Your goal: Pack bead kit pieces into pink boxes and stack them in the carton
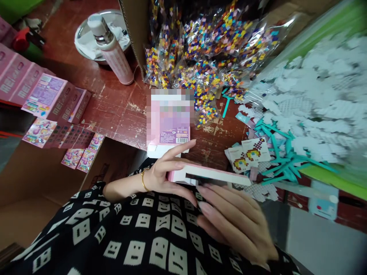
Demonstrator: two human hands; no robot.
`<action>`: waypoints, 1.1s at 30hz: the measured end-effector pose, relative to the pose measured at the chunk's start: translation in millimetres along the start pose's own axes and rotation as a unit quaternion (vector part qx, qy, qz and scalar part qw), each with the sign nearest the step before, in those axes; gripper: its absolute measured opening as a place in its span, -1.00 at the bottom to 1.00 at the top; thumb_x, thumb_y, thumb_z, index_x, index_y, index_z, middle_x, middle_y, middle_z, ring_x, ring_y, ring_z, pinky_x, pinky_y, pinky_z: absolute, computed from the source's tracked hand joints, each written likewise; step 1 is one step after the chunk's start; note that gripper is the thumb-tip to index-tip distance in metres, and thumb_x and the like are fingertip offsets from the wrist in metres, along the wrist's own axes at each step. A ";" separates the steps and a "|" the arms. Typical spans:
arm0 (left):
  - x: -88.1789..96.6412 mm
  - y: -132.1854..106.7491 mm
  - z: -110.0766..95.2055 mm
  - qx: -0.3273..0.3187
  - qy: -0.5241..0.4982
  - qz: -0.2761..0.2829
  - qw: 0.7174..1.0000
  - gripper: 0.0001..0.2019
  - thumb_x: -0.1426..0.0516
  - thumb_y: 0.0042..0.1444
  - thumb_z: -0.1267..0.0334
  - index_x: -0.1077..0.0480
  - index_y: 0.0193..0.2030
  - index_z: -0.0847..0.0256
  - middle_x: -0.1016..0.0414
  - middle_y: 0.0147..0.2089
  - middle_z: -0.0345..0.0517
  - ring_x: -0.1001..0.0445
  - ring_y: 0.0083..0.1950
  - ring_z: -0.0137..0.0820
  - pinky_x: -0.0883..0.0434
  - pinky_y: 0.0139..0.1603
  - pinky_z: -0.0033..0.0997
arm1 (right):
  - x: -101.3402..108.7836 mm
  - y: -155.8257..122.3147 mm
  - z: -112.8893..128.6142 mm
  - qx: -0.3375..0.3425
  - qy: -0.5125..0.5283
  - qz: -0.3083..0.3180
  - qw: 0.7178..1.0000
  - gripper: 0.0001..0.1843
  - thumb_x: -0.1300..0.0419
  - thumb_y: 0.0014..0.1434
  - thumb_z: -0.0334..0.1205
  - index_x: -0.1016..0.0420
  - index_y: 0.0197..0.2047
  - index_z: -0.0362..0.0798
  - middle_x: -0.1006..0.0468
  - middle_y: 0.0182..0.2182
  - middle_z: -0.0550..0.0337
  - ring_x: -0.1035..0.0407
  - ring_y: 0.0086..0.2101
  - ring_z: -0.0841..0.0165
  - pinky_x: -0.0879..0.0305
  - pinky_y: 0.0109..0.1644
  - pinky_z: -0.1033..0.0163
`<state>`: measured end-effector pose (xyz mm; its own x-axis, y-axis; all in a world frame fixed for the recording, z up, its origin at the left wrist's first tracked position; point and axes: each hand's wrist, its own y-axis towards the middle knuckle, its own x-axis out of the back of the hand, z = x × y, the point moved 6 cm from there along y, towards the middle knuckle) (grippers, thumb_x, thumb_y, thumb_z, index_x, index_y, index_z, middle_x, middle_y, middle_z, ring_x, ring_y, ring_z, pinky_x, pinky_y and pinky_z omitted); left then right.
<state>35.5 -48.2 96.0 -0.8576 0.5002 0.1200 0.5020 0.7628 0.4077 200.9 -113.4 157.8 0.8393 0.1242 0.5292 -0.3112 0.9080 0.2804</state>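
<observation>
My left hand, with a gold bracelet at the wrist, grips one end of a pink and white cardboard box between thumb and fingers. A dark gap shows along the box's near side. My right hand is at that side, its fingers bent and close together against the box; its thumb is hidden. Just beyond my left hand, a flat pink and purple carton lies on the table, its upper part blurred out.
Bags of colourful beads fill a cardboard carton behind. White pieces, teal plastic tools and pattern cards lie right. A pink thermos stands by a metal tray. Pink boxes are stacked left.
</observation>
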 end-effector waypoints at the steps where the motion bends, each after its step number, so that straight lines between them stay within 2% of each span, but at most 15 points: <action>1: -0.8 -2.0 1.7 0.004 -0.007 0.011 1.000 -0.33 -0.44 -0.23 -0.09 -0.29 0.01 -0.04 -0.23 0.36 0.06 -0.55 0.09 -0.03 -0.58 -0.07 -0.01 | -4.4 4.3 7.2 0.059 -0.035 0.014 0.998 -0.54 -0.44 0.03 -0.24 -0.55 0.00 0.35 -0.66 -0.13 0.34 -0.58 -0.12 0.24 -0.57 -0.03 0.11; 3: -0.8 -3.9 2.3 0.004 -0.017 0.022 1.000 -0.42 -0.41 -0.14 -0.08 -0.31 -0.02 -0.04 -0.21 0.38 0.02 -0.57 0.06 -0.09 -0.58 -0.06 -0.05 | -12.6 12.4 17.4 0.166 -0.107 0.029 0.980 -0.51 -0.37 0.11 -0.31 -0.51 0.07 0.31 -0.66 -0.11 0.31 -0.58 -0.14 0.28 -0.56 -0.03 0.15; 5: 1.3 -2.8 -0.1 -0.006 -0.009 0.020 1.000 -0.44 -0.41 -0.14 -0.08 -0.32 -0.04 -0.02 -0.20 0.40 0.02 -0.53 0.12 -0.06 -0.58 -0.04 -0.06 | -14.9 19.9 17.8 0.207 -0.154 0.023 0.966 -0.57 -0.33 0.15 -0.29 -0.52 0.08 0.24 -0.67 -0.15 0.28 -0.58 -0.20 0.31 -0.55 -0.08 0.19; 8: 7.3 2.3 -5.7 -0.032 0.027 -0.008 0.999 -0.34 -0.45 -0.25 -0.08 -0.32 -0.03 -0.01 -0.19 0.41 0.07 -0.45 0.22 0.04 -0.54 0.01 0.01 | -7.7 27.3 11.0 0.199 -0.208 0.018 0.958 -0.69 -0.33 0.18 -0.21 -0.56 0.01 0.15 -0.66 -0.24 0.23 -0.55 -0.27 0.32 -0.48 -0.18 0.22; 11: 12.4 7.2 -14.1 -0.084 0.067 -0.041 0.993 -0.20 -0.49 -0.33 -0.03 -0.25 0.07 -0.05 -0.23 0.37 0.10 -0.41 0.25 0.07 -0.48 0.09 0.09 | 4.5 29.3 5.7 0.180 -0.259 0.018 0.949 -0.87 -0.34 0.18 -0.14 -0.58 -0.18 0.08 -0.62 -0.35 0.19 -0.48 -0.35 0.32 -0.39 -0.26 0.20; 14: 11.7 10.0 -22.7 -0.134 0.063 -0.046 0.988 -0.09 -0.50 -0.31 0.04 -0.15 0.19 -0.14 -0.29 0.34 0.08 -0.43 0.25 0.03 -0.45 0.14 0.09 | 9.8 27.6 3.5 0.171 -0.300 0.031 0.938 -0.84 -0.31 0.20 -0.06 -0.53 -0.30 0.05 -0.57 -0.38 0.17 -0.44 -0.37 0.31 -0.37 -0.26 0.17; 16: 12.4 12.5 -23.7 -0.114 0.042 -0.062 0.991 -0.08 -0.47 -0.23 0.03 -0.10 0.25 -0.15 -0.33 0.30 0.07 -0.45 0.23 -0.01 -0.44 0.15 0.07 | 12.5 25.8 2.0 0.153 -0.300 0.018 0.942 -0.88 -0.33 0.18 -0.10 -0.52 -0.24 0.09 -0.56 -0.33 0.18 -0.46 -0.32 0.29 -0.41 -0.19 0.14; 17: 14.1 14.0 -22.4 -0.085 0.029 -0.081 0.993 -0.09 -0.45 -0.18 -0.01 -0.07 0.27 -0.13 -0.35 0.28 0.08 -0.46 0.22 -0.03 -0.45 0.15 0.05 | 16.1 25.3 0.9 0.137 -0.294 -0.017 0.946 -0.84 -0.36 0.15 -0.14 -0.52 -0.18 0.13 -0.56 -0.27 0.17 -0.47 -0.25 0.25 -0.43 -0.12 0.11; 20: 21.1 18.2 -12.0 0.040 -0.030 -0.141 0.989 -0.14 -0.37 -0.06 -0.10 -0.04 0.30 -0.03 -0.43 0.18 0.09 -0.50 0.16 -0.09 -0.47 0.12 -0.04 | 33.5 23.6 -10.2 0.059 -0.211 -0.209 0.953 -0.51 -0.42 0.08 -0.15 -0.43 0.07 0.24 -0.51 -0.04 0.09 -0.42 0.02 0.09 -0.42 0.10 -0.06; 22: 21.9 20.9 -1.3 0.108 -0.071 -0.146 0.981 -0.23 -0.33 0.01 -0.08 -0.10 0.27 0.05 -0.48 0.06 0.05 -0.54 0.05 -0.18 -0.49 0.05 -0.16 | 30.8 27.0 -34.5 -0.025 -0.069 -0.254 0.964 -0.43 -0.37 0.13 -0.07 -0.34 0.19 0.23 -0.48 0.07 0.05 -0.38 0.11 0.05 -0.42 0.11 -0.12; 25: 20.4 23.9 19.3 0.150 -0.103 -0.132 0.974 -0.52 -0.28 0.13 -0.01 -0.24 0.07 0.14 -0.52 -0.08 -0.04 -0.54 -0.09 -0.33 -0.47 -0.05 -0.30 | -0.3 38.0 -76.5 -0.124 0.143 -0.168 0.967 -0.66 -0.24 0.25 -0.04 -0.45 0.08 0.17 -0.56 0.01 0.10 -0.47 0.03 0.14 -0.46 0.06 -0.08; 27: 19.0 23.0 36.1 0.169 -0.114 -0.126 0.971 -0.64 -0.28 0.14 0.03 -0.27 -0.13 0.18 -0.52 -0.14 -0.07 -0.52 -0.12 -0.37 -0.44 -0.08 -0.34 | -16.2 41.1 -92.7 -0.125 0.220 -0.136 0.958 -0.81 -0.24 0.25 -0.01 -0.55 -0.12 0.13 -0.61 -0.05 0.15 -0.50 -0.03 0.18 -0.45 0.06 -0.06; 29: 18.0 19.9 49.7 0.189 -0.129 -0.127 0.965 -0.59 -0.35 0.04 0.04 -0.24 -0.26 0.19 -0.52 -0.20 -0.11 -0.51 -0.18 -0.40 -0.42 -0.13 -0.37 | -23.5 41.0 -98.9 -0.112 0.256 -0.123 0.952 -0.79 -0.26 0.23 0.02 -0.59 -0.26 0.09 -0.63 -0.06 0.16 -0.52 -0.04 0.18 -0.45 0.06 -0.03; 31: 17.9 16.5 54.6 0.204 -0.136 -0.131 0.961 -0.52 -0.42 -0.10 0.02 -0.26 -0.29 0.20 -0.50 -0.26 -0.16 -0.47 -0.27 -0.44 -0.40 -0.20 -0.40 | -25.6 39.3 -97.0 -0.128 0.255 -0.101 0.953 -0.79 -0.26 0.22 0.01 -0.62 -0.16 0.11 -0.64 -0.05 0.16 -0.53 -0.06 0.18 -0.45 0.05 0.00; 33: 19.0 15.1 49.9 0.207 -0.127 -0.134 0.961 -0.50 -0.41 -0.12 -0.06 -0.32 -0.27 0.22 -0.47 -0.30 -0.18 -0.43 -0.31 -0.45 -0.38 -0.23 -0.42 | -21.8 37.5 -89.0 -0.161 0.226 -0.078 0.958 -0.67 -0.27 0.22 -0.03 -0.57 0.05 0.16 -0.63 -0.03 0.16 -0.53 -0.06 0.19 -0.44 0.08 0.01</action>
<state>32.4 -6.7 59.2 -0.9337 0.3065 -0.1853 0.3135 0.9495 -0.0092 210.6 -46.4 85.5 0.9942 0.0722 0.0793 -0.0746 0.9968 0.0284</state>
